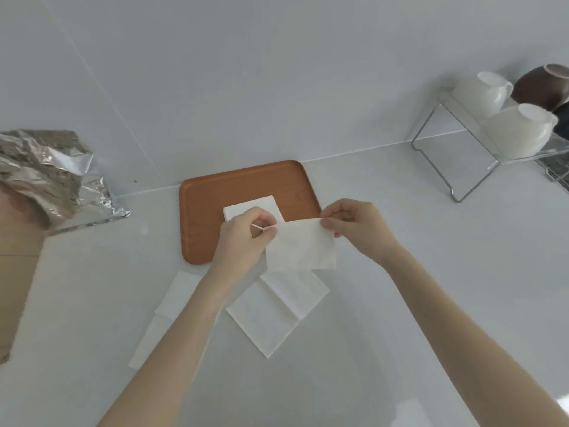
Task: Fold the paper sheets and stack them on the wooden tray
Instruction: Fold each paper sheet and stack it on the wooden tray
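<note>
A: Both hands are pinching one sheet [300, 246] by its top edge, the left hand [246, 238] at one corner, the right hand [354, 228] at the other. It hangs in the air just in front of the tray [215, 192], over the tray's near edge.

B: What could spoil it?

A: I judge the paper thin and limp. If the corners are brought together unevenly, the crease will run crooked and the folded piece won't sit square on the stack [255, 208] already lying on the tray. A tight pull between the two pinches might also tear it.

B: Anything else at risk?

A: Two more sheets wait on the counter [400, 303] nearer the person than the tray: one [274, 312] just in front of it, another [172, 306] to the front left, partly under the left forearm. That arm could drag or crumple it.

B: And the surroundings?

A: A plain white counter against a white wall, bright and bare. Crumpled foil [52, 177] lies well left of the tray. Far to the tray's right, a clear rack [446, 167] holds white cups [517, 134] and a dark one [542, 84], well apart from the work.
</note>
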